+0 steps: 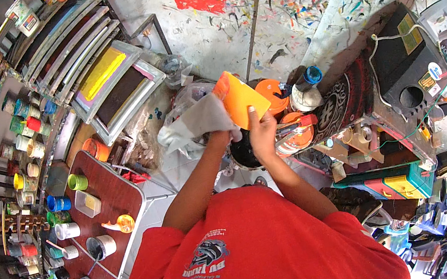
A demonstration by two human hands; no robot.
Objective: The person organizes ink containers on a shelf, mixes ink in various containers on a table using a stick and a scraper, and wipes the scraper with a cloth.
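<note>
My right hand point(262, 133) grips a flat, square-cornered orange piece point(246, 99) by its lower edge, thumb on its face. Close beside it, my left hand point(227, 135) is closed in a whitish cloth point(202, 118), which drapes out to the left. An orange patch shows at the top, where the cloth meets the flat piece; I cannot tell which of the two it belongs to. Most of my left fingers are hidden by the cloth. A dark bucket point(244, 155) stands below both hands.
Orange-topped tubs point(300, 134) and a white container with a blue lid point(305, 95) stand just right. At left, a brown folding table point(119, 185) bears several paint pots. Framed screens point(122, 100) lean beyond it; shelves of jars point(18, 137) line the far left.
</note>
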